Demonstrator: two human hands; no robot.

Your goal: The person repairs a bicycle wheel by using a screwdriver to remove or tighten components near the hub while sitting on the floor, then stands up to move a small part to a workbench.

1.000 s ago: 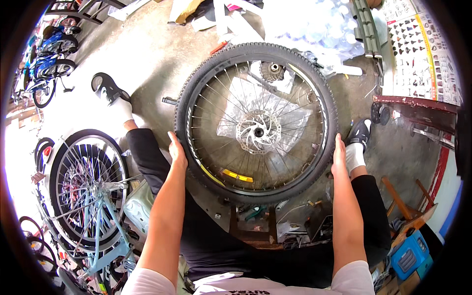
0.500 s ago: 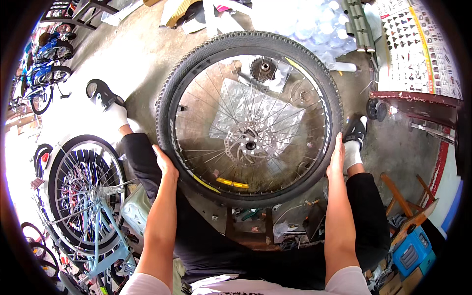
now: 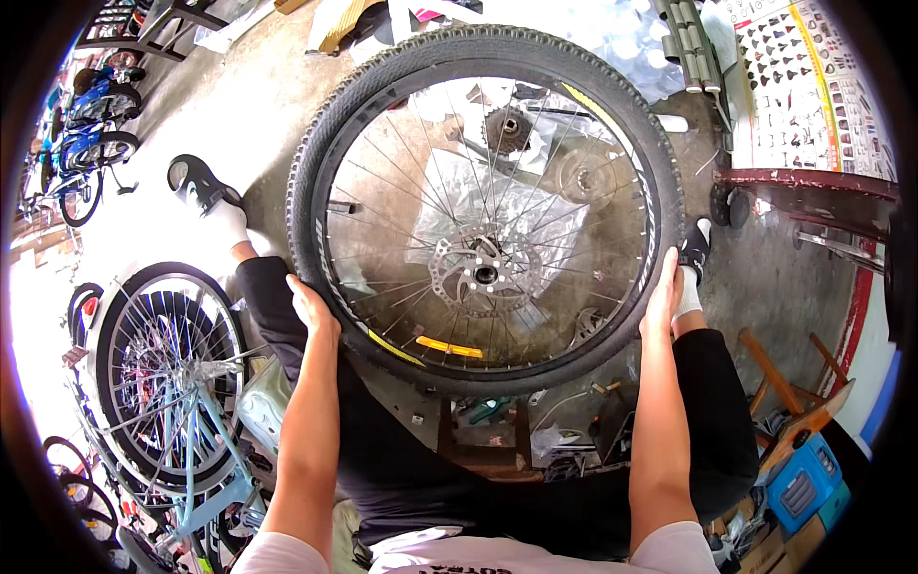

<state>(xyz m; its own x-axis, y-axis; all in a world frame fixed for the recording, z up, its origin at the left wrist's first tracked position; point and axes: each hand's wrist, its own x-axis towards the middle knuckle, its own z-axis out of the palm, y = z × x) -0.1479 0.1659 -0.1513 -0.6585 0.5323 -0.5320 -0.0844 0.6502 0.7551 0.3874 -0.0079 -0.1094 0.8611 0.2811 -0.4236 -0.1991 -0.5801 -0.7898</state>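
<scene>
Between my two hands is a bicycle wheel with a knobby black tyre [image 3: 308, 182], raised over the floor and facing up at me. My left hand [image 3: 314, 308] grips the tyre's lower left side, and my right hand [image 3: 662, 297] grips its lower right side; the fingers go out of sight under the tyre. A silver brake disc [image 3: 445, 271] surrounds the hub [image 3: 485, 275] at the wheel's centre. A yellow reflector [image 3: 449, 346] sits among the spokes on the near side. Through the spokes show a clear plastic sheet [image 3: 440, 187] and a dark sprocket cassette [image 3: 508, 130].
At left stands a light-blue bicycle [image 3: 210, 507] with its wheel close to my left leg. A low wooden stool or tray [image 3: 483, 459] with tools lies between my legs. A blue plastic case [image 3: 801, 488] is at lower right, and a red-edged bench [image 3: 803, 196] at right.
The wheel looks larger and has come up nearer to me, its far edge reaching higher in the picture. Both my hands have moved slightly outward with it, still holding the tyre.
</scene>
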